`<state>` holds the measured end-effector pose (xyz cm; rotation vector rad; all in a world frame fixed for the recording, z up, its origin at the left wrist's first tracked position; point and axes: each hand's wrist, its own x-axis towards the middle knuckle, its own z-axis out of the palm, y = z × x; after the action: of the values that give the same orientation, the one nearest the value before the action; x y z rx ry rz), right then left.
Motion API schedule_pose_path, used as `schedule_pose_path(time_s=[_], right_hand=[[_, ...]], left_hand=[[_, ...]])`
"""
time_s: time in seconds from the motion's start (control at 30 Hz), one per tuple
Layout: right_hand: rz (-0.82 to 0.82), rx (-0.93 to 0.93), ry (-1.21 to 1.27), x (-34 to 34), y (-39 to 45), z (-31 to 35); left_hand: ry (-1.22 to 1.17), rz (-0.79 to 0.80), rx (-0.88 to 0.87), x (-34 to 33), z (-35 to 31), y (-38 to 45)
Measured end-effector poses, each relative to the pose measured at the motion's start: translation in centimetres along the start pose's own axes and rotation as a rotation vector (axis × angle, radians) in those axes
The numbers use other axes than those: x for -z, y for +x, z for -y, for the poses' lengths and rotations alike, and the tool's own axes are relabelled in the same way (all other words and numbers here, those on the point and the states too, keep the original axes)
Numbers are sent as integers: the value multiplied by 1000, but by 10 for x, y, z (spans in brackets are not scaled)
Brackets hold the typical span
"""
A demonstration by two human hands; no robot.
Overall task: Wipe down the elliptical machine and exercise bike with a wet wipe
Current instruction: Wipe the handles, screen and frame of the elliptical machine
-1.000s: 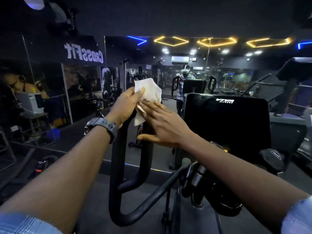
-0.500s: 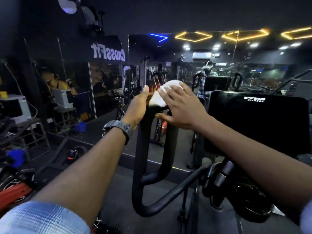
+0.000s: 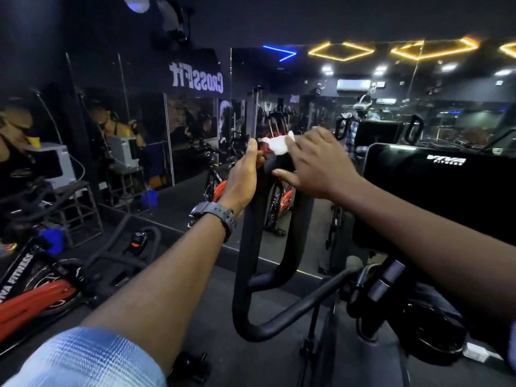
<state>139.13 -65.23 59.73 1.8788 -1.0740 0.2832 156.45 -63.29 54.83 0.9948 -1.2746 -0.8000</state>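
Note:
A bunched white wet wipe [image 3: 277,146] lies on top of the black looped handle [image 3: 245,275] of the elliptical machine. My right hand [image 3: 315,166] lies over the top of the loop, its fingers pressing the wipe down and its thumb spread on the near side. On the loop's left side my left hand [image 3: 242,174] rests flat, fingers straight, fingertips touching the wipe's edge. The machine's black console [image 3: 435,196] stands to the right. A red and black exercise bike [image 3: 36,297] sits low on the left.
A mirrored wall [image 3: 195,129] runs across ahead and reflects the gym and a person. A metal stand with a white box [image 3: 55,166] is at far left. Another red bike [image 3: 279,199] stands behind the handle. The pedal and crank housing [image 3: 424,325] sits low right.
The wipe went from held up spread out to bunched on top of the handle. Both hands have settled on the loop's top, and my view has turned left.

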Motion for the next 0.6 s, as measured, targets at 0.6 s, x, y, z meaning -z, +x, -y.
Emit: schedule_pose_path(time_s=[0.6], right_hand=[[-26, -902, 1654, 27, -44, 137]], left_hand=[[99, 227, 26, 0, 9, 17]])
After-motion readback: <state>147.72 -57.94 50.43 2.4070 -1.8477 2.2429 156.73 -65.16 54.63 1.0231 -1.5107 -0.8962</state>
